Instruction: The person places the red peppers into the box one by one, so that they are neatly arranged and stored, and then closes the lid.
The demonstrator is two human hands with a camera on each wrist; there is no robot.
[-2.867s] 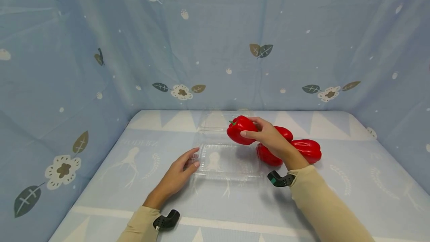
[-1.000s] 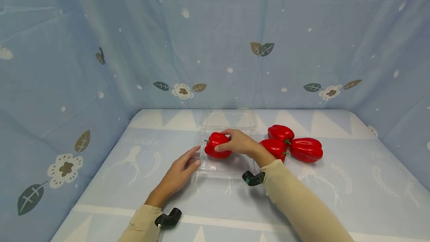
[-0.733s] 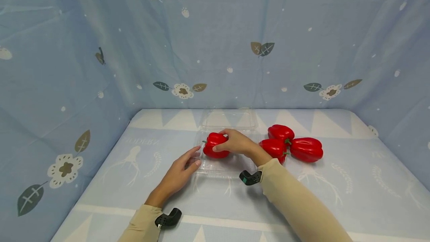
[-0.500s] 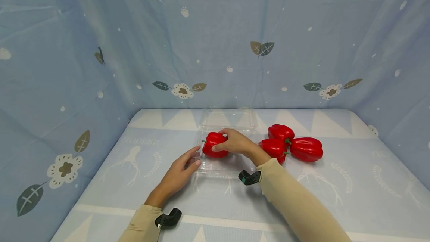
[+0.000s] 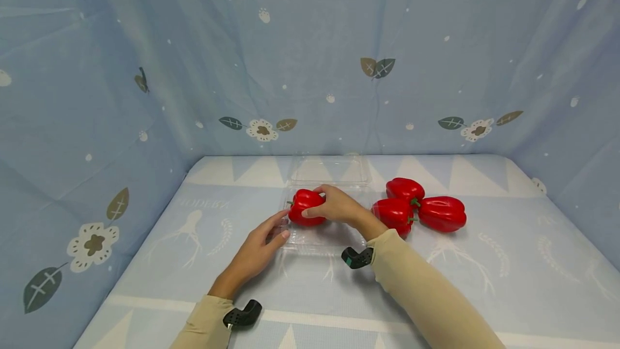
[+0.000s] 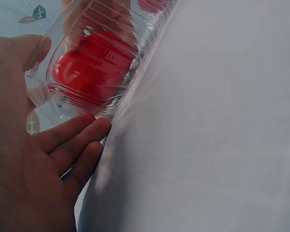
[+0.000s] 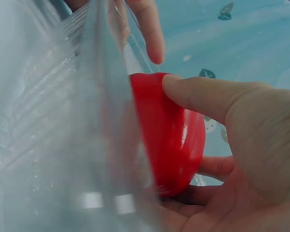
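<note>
My right hand [image 5: 336,206] grips a red bell pepper [image 5: 301,208] in the left part of a clear plastic clamshell box [image 5: 334,238], its green stem toward the left. In the right wrist view, the thumb presses on the pepper [image 7: 169,130] while the fingers curl round its other side. At the box's left end, my left hand [image 5: 254,249] rests with the thumb apart from the fingers. Through the ribbed wall of the box [image 6: 82,104] in the left wrist view, the red pepper shows, with relaxed fingertips [image 6: 99,128] right at that wall.
Several... three other red bell peppers lie clustered right of the box: one at the back [image 5: 404,188], one in front [image 5: 393,215], one at the right [image 5: 442,213]. The box's open lid [image 5: 329,168] lies toward the back curtain [image 5: 310,69]. A patterned cloth [image 5: 484,284] covers the table.
From above the box's right side, my right hand has carried the pepper left and down into the box, shifting slightly left lately. My left hand stays at the box's left end.
</note>
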